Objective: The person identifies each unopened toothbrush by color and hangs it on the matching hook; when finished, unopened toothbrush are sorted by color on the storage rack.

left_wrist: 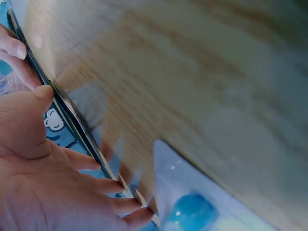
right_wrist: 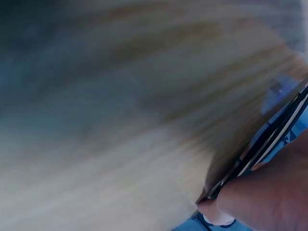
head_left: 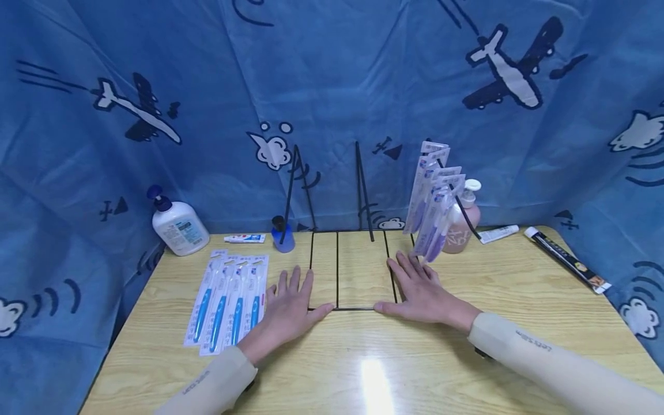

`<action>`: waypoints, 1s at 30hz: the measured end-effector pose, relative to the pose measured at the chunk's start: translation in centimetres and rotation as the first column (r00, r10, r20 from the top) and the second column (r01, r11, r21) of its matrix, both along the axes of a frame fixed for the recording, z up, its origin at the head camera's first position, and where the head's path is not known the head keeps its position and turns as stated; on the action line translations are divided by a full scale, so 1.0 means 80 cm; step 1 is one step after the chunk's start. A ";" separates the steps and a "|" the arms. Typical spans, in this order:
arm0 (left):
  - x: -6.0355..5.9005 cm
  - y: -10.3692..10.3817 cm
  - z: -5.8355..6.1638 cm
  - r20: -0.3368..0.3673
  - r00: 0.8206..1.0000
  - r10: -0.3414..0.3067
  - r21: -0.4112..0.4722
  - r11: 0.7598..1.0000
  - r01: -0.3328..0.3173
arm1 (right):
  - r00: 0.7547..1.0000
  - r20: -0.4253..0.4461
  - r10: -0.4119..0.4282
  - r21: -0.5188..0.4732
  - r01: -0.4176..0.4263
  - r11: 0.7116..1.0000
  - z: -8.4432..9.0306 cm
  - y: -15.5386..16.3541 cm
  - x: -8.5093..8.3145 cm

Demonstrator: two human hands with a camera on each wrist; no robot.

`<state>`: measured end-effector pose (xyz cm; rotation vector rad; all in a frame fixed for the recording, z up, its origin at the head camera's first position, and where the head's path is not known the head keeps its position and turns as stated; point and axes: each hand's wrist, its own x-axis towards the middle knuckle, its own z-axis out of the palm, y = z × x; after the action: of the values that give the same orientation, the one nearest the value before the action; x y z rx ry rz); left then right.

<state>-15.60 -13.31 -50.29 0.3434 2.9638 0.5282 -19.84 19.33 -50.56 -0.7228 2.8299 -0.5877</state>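
a blue cloth printed with aeroplanes and clouds hangs round three sides of a pale wooden table. both hands lie flat on the tabletop, palms down and fingers straight, holding nothing. the left hand and the right hand flank the base of a black wire rack, whose thin frame lies on the wood between them; each thumb tip touches the rack's near bar, one at each corner. the left wrist view shows that thumb against the dark wire, and the right wrist view, though blurred, shows a fingertip on the wire too.

just outside the left hand, nearly touching its fingers, lies a row of packaged blue toothbrushes. beyond those stand a white pump bottle, a small toothpaste tube and a blue bottle near the far edge. just past the right hand's fingertips, packaged purple toothbrushes hang on the rack's upright, crowding that side, with a pink pump bottle behind them. farther outward lie a white tube and a long black box. nearer the person than the hands, the wood runs bare to the near edge.
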 end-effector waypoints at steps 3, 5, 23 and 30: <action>-0.002 -0.003 -0.003 -0.021 1.000 -0.004 0.006 1.000 0.004 | 1.000 -0.001 0.013 -0.013 -0.013 1.000 -0.003 0.000 -0.004; -0.003 -0.006 -0.006 -0.029 1.000 -0.011 0.033 0.999 0.012 | 1.000 0.010 0.013 -0.023 -0.012 1.000 -0.008 0.000 -0.007; 0.025 -0.092 0.031 -0.161 0.973 0.164 0.317 0.942 -0.107 | 0.999 0.047 0.004 -0.114 0.001 0.993 -0.017 0.006 -0.011; 0.032 -0.161 0.040 -0.043 0.937 0.347 0.281 0.904 -0.322 | 0.997 0.080 -0.011 -0.130 0.021 0.991 -0.014 0.006 -0.012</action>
<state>-13.00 -26.21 -47.11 -0.1345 3.0548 0.9866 -20.80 19.84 -51.65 -0.6823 2.7471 -0.7934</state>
